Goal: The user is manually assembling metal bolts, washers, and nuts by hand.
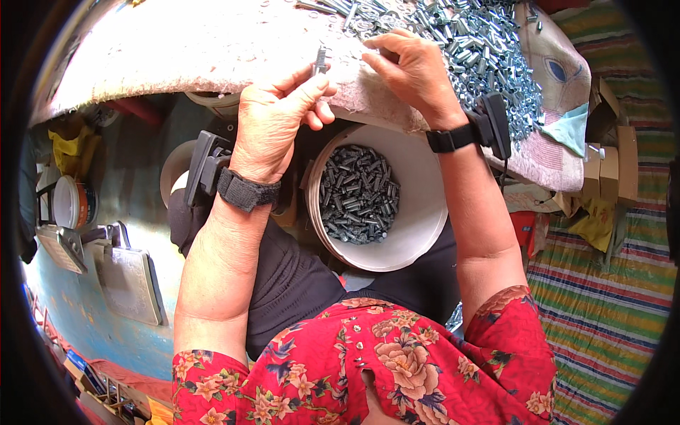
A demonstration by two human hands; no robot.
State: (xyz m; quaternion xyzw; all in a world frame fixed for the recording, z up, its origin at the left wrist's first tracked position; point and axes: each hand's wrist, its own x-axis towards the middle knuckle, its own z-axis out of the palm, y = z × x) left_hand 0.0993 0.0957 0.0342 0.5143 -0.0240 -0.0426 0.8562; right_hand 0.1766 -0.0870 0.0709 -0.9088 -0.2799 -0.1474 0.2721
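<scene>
My left hand [273, 117] is closed in a pinch on a threaded bolt [321, 58], which stands upright above the fingertips over the table edge. Just right of it, my right hand [418, 67] has thumb and forefinger brought together; whatever is between them is too small to make out. A large heap of shiny metal sleeves and small fasteners [478, 53] lies on the cloth-covered table beyond my right hand. Flat washers [368, 27] are scattered near its fingertips. Below both hands, a white bucket [423, 212] holds many bolt-like metal pieces [358, 195].
The table's pale, worn cloth [177, 49] hangs over the near edge. Cardboard boxes [618, 166] and a yellow bag [593, 225] stand at the right, by a striped floor sheet [602, 304]. To the left are a metal-topped stool-like object [127, 283] and a small white bucket [67, 202].
</scene>
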